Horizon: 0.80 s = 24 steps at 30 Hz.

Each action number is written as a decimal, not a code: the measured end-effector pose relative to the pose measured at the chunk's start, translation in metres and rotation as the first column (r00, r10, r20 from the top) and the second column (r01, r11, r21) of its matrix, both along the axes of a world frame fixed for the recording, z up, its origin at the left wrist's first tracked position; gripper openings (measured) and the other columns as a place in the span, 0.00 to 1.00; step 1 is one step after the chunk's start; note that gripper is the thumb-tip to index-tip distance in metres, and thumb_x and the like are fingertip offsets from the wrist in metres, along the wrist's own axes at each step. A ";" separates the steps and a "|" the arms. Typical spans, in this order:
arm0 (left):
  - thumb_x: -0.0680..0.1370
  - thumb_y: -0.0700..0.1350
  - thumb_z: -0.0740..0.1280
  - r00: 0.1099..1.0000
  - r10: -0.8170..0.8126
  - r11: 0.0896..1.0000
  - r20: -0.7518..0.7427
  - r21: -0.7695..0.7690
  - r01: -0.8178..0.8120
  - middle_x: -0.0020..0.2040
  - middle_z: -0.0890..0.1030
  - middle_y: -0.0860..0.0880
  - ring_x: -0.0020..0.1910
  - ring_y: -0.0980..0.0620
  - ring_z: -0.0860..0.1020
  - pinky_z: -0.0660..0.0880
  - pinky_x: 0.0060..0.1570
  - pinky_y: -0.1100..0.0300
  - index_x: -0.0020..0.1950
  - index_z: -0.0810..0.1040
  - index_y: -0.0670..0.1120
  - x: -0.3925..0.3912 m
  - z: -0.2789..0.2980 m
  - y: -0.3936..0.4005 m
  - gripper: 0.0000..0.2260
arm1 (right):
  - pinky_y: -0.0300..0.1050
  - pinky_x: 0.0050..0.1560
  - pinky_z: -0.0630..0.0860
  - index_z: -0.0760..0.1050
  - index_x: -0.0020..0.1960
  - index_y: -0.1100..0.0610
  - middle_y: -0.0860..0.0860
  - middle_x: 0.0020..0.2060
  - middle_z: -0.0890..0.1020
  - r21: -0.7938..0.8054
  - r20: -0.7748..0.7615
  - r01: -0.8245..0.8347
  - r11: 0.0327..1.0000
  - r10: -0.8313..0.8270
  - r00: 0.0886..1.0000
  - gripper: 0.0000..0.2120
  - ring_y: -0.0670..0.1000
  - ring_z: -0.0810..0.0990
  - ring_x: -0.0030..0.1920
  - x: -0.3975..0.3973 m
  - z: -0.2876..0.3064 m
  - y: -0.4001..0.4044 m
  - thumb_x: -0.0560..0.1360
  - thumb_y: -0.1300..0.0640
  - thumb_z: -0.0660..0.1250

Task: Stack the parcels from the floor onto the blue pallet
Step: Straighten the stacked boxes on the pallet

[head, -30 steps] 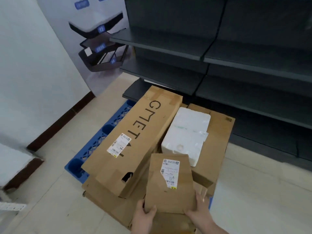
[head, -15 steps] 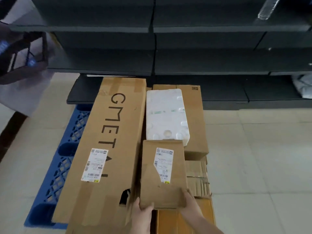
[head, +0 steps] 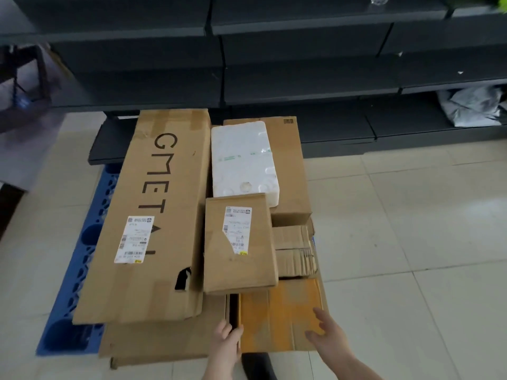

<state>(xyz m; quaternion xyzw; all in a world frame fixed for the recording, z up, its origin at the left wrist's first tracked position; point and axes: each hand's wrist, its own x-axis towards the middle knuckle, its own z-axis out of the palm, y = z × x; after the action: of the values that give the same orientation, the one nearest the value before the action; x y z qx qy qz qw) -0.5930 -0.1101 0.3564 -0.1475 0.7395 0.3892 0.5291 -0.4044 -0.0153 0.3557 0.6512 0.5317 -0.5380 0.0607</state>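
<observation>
Both hands (head: pixel 223 342) (head: pixel 327 335) free, fingers loose; the small parcel (head: pixel 238 244) probably overhangs the stack's gap and could tip.

Floor (head: pixel 411 215): pale square tiles, thin grout lines | Back: dark grey shelving (head: pixel 301 64) runs the full width | Lower right shelf: crumpled grey-white plastic bag (head: pixel 474 105) | Far left: blurred dark rack (head: pixel 24 78) | Light: soft, even

Two bare forearms enter at the bottom edge of the view, each ending in a bare hand: the left hand (head: pixel 226 342) and the right hand (head: pixel 327 337). No sleeve, glove, watch or ring shows on either (the arms are cut off below the elbow). The fingernails look short and unpainted.
</observation>
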 end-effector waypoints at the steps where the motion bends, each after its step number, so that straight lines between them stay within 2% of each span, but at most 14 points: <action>1: 0.78 0.39 0.65 0.999 -0.042 0.999 -0.002 -0.017 0.042 0.75 0.63 0.44 0.74 0.44 0.62 0.61 0.72 0.45 0.77 0.56 0.43 0.011 -0.005 -0.008 0.30 | 0.46 0.67 0.67 0.62 0.74 0.56 0.54 0.69 0.71 -0.030 -0.004 0.012 0.999 -0.012 1.000 0.31 0.54 0.70 0.68 0.010 -0.006 -0.009 0.73 0.60 0.68; 3: 0.78 0.39 0.65 0.996 -0.090 0.995 0.018 -0.035 0.091 0.73 0.67 0.42 0.72 0.43 0.64 0.63 0.71 0.44 0.75 0.60 0.41 0.032 -0.016 -0.022 0.27 | 0.45 0.65 0.67 0.63 0.73 0.59 0.56 0.68 0.72 -0.096 -0.008 0.058 0.994 -0.059 0.998 0.31 0.56 0.72 0.67 0.026 -0.022 -0.024 0.73 0.60 0.69; 5: 0.79 0.40 0.64 0.997 -0.059 0.996 0.048 -0.063 0.062 0.70 0.69 0.41 0.70 0.41 0.65 0.66 0.67 0.44 0.72 0.64 0.40 0.053 -0.030 -0.035 0.22 | 0.45 0.64 0.67 0.63 0.72 0.61 0.58 0.68 0.72 -0.172 0.002 0.132 0.976 -0.134 0.991 0.31 0.56 0.73 0.66 0.037 -0.042 -0.041 0.72 0.60 0.71; 10: 0.80 0.40 0.60 0.986 0.068 0.993 0.153 -0.101 -0.053 0.73 0.65 0.42 0.72 0.41 0.64 0.64 0.67 0.42 0.74 0.60 0.41 0.080 -0.074 -0.047 0.23 | 0.54 0.69 0.67 0.63 0.72 0.63 0.61 0.67 0.72 -0.338 0.034 0.294 0.894 -0.300 0.953 0.33 0.59 0.72 0.66 0.045 -0.090 -0.068 0.72 0.58 0.72; 12: 0.80 0.39 0.60 0.977 0.127 0.988 0.172 -0.110 -0.109 0.71 0.67 0.41 0.71 0.41 0.65 0.64 0.68 0.42 0.73 0.61 0.41 0.081 -0.097 -0.045 0.22 | 0.56 0.69 0.66 0.61 0.73 0.63 0.61 0.67 0.72 -0.367 0.025 0.364 0.856 -0.382 0.924 0.34 0.59 0.73 0.65 0.040 -0.111 -0.071 0.72 0.58 0.72; 14: 0.80 0.41 0.62 0.963 0.197 0.977 0.184 -0.114 -0.179 0.68 0.70 0.41 0.71 0.42 0.66 0.65 0.67 0.44 0.74 0.60 0.43 0.077 -0.117 -0.038 0.23 | 0.55 0.67 0.68 0.57 0.75 0.62 0.60 0.66 0.73 -0.385 0.015 0.502 0.774 -0.539 0.842 0.36 0.59 0.74 0.64 0.030 -0.131 -0.067 0.73 0.58 0.71; 15: 0.80 0.42 0.62 0.956 0.224 0.972 0.188 -0.110 -0.206 0.67 0.71 0.42 0.70 0.43 0.67 0.66 0.67 0.44 0.74 0.61 0.44 0.074 -0.127 -0.033 0.23 | 0.55 0.66 0.70 0.55 0.75 0.61 0.60 0.66 0.73 -0.412 0.008 0.583 0.700 -0.637 0.771 0.37 0.59 0.74 0.63 0.024 -0.140 -0.064 0.73 0.58 0.71; 17: 0.79 0.45 0.63 0.948 0.247 0.967 0.199 -0.114 -0.228 0.67 0.72 0.42 0.69 0.43 0.69 0.68 0.67 0.46 0.72 0.64 0.42 0.072 -0.152 -0.025 0.22 | 0.55 0.64 0.71 0.57 0.74 0.61 0.60 0.66 0.73 -0.480 -0.002 0.687 0.545 -0.784 0.621 0.34 0.59 0.74 0.64 0.014 -0.160 -0.058 0.74 0.57 0.70; 19: 0.79 0.45 0.64 0.956 0.233 0.970 0.180 -0.117 -0.214 0.61 0.76 0.40 0.63 0.42 0.73 0.71 0.63 0.48 0.70 0.65 0.38 0.071 -0.173 -0.021 0.22 | 0.56 0.64 0.72 0.61 0.72 0.61 0.61 0.65 0.73 -0.508 0.005 0.740 0.440 -0.858 0.514 0.28 0.61 0.74 0.64 0.005 -0.176 -0.055 0.76 0.56 0.67; 21: 0.79 0.43 0.63 0.973 0.189 0.978 0.134 -0.112 -0.175 0.52 0.78 0.41 0.55 0.40 0.76 0.73 0.54 0.48 0.66 0.66 0.36 0.070 -0.189 -0.018 0.19 | 0.58 0.65 0.71 0.62 0.71 0.60 0.61 0.65 0.73 -0.488 0.009 0.774 0.403 -0.885 0.466 0.26 0.63 0.74 0.63 -0.005 -0.186 -0.052 0.76 0.57 0.66; 22: 0.79 0.42 0.63 0.979 0.176 0.980 0.101 -0.110 -0.165 0.51 0.78 0.41 0.53 0.38 0.77 0.74 0.53 0.47 0.65 0.67 0.35 0.069 -0.198 -0.018 0.17 | 0.59 0.65 0.71 0.62 0.71 0.59 0.61 0.64 0.73 -0.461 0.012 0.790 0.403 -0.888 0.460 0.26 0.63 0.74 0.63 -0.010 -0.190 -0.051 0.77 0.57 0.66; 24: 0.78 0.40 0.64 0.991 0.128 0.985 0.038 -0.123 -0.123 0.52 0.79 0.39 0.56 0.37 0.77 0.73 0.58 0.45 0.57 0.71 0.33 0.067 -0.210 -0.016 0.13 | 0.58 0.63 0.73 0.62 0.71 0.59 0.61 0.64 0.74 -0.427 0.013 0.811 0.401 -0.894 0.448 0.25 0.62 0.75 0.62 -0.017 -0.194 -0.046 0.77 0.57 0.66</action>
<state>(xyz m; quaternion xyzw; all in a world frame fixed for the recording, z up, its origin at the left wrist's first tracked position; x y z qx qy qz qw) -0.5256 -0.1260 0.1468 -0.2343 0.7386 0.3728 0.5105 -0.4216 -0.0616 0.1613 0.7430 0.0114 -0.6495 -0.1608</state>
